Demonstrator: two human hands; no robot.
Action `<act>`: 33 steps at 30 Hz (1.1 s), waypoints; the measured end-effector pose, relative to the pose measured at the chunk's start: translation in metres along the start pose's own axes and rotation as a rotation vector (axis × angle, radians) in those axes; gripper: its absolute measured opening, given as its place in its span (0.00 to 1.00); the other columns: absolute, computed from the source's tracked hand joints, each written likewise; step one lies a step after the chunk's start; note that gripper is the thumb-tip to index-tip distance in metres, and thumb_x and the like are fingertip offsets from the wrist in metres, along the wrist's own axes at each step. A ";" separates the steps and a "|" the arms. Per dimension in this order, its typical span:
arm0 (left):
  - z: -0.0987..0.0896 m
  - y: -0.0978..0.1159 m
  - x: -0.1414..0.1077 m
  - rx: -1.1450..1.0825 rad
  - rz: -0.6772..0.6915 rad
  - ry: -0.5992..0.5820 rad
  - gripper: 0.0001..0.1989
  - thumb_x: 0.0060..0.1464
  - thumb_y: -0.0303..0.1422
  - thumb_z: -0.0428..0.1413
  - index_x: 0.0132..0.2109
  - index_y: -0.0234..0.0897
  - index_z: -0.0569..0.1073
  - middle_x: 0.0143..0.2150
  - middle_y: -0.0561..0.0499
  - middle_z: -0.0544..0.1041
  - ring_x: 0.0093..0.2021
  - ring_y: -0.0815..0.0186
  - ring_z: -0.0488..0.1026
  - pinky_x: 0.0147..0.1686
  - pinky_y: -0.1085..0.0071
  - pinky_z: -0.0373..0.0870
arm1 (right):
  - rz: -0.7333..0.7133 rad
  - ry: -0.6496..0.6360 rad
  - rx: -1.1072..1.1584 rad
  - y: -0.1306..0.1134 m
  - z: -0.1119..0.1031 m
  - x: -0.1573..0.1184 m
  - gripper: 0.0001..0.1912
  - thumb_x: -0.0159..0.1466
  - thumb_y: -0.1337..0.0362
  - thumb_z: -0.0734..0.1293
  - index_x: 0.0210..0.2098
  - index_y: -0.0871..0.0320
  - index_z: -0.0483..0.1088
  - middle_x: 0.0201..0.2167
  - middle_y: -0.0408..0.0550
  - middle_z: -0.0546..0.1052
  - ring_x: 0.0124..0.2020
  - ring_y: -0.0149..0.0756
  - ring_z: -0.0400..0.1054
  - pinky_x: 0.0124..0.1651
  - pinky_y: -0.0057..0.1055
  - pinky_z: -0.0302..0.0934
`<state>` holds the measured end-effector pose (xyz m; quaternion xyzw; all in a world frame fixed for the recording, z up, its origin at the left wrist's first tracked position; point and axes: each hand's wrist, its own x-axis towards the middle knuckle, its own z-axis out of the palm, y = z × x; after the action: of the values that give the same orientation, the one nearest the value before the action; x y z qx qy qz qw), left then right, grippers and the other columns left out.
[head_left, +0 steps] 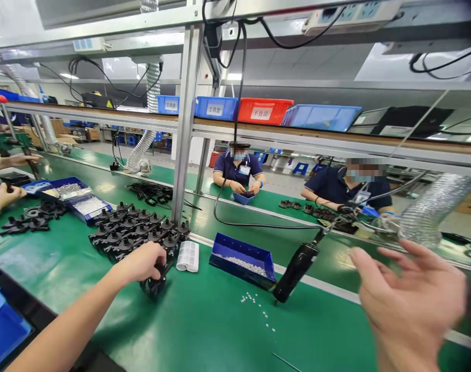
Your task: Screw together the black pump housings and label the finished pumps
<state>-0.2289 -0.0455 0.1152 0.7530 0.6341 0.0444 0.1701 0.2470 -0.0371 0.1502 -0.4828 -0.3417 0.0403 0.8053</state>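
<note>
My left hand is closed around a black plastic part at the near edge of a cluster of similar black parts. Raised on the right, my right hand has its fingers apart with nothing in them, slightly blurred. Between the hands, a black electric screwdriver hangs tip down on its cable. Beside it sits a blue bin of small pale pieces. Several small white pieces lie loose on the green mat. A white compartmented plastic piece rests close to the black parts.
A metal post rises behind the parts, under a shelf with blue bins and a red bin. Two masked co-workers sit opposite. At left, another person's hands are near more black parts. A thin rod lies at the front.
</note>
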 end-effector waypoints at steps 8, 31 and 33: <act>0.066 0.125 -0.001 -0.129 0.239 -0.125 0.11 0.49 0.32 0.76 0.41 0.41 0.87 0.40 0.49 0.85 0.42 0.54 0.81 0.34 0.68 0.63 | 0.025 -0.194 -0.012 0.036 0.018 0.021 0.45 0.49 0.50 0.84 0.61 0.57 0.70 0.70 0.65 0.68 0.62 0.52 0.73 0.53 0.46 0.73; 0.142 0.157 0.128 0.037 0.522 -0.158 0.07 0.68 0.31 0.65 0.48 0.41 0.89 0.52 0.44 0.83 0.53 0.53 0.82 0.56 0.62 0.77 | 0.227 -0.639 -0.013 0.106 0.034 0.007 0.42 0.55 0.37 0.83 0.58 0.56 0.73 0.46 0.54 0.84 0.46 0.46 0.79 0.49 0.42 0.75; 0.142 0.156 0.128 0.032 0.449 -0.159 0.05 0.69 0.33 0.66 0.48 0.36 0.85 0.51 0.45 0.83 0.54 0.55 0.81 0.59 0.56 0.78 | 0.227 -0.674 0.023 0.114 0.033 0.004 0.38 0.54 0.39 0.85 0.52 0.57 0.75 0.43 0.52 0.84 0.42 0.42 0.78 0.45 0.39 0.75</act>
<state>-0.0174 0.0292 0.0119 0.8788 0.4361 0.0114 0.1935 0.2609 0.0494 0.0704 -0.4682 -0.5317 0.2904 0.6432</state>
